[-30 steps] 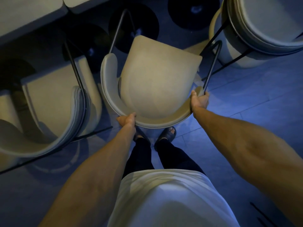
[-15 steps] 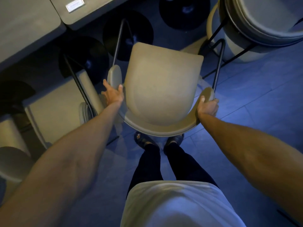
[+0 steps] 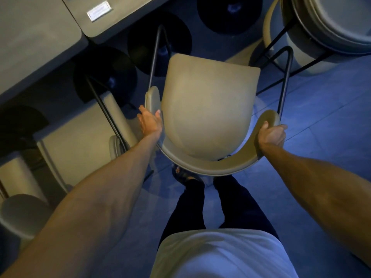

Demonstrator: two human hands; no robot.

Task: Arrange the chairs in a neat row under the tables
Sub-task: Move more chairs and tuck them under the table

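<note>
Since a second earlier, the left hand (image 3: 150, 122) had left the back curve of the chair (image 3: 206, 109) and gone forward to its left arm, and the chair itself had slid nearer the counter (image 3: 36, 43).

From the head view, the chair stood between the two hands with its seat facing away from the person. The left hand lay against the outside of the left arm of the chair, fingers fairly straight and the thumb over the top of the rim, so the rim sat between thumb and fingers in a loose hold. The right hand (image 3: 272, 135) was wrapped firmly round the end of the right arm, fingers curled under and thumb on top.

Ahead of the left hand and off to its left ran the edge of the counter, with a second counter (image 3: 124, 19) butted against it, carrying a small white label (image 3: 99, 12). Dark round bases (image 3: 104, 75) sat on the floor (image 3: 321, 117) beneath them, ahead of both hands. Just left of the left hand stood another chair (image 3: 80, 141), its black metal leg close to the wrist. Well ahead of the right hand and to its right stood a third chair (image 3: 331, 23). Behind the hands, the person's feet (image 3: 180, 174) were just behind the chair back.
</note>
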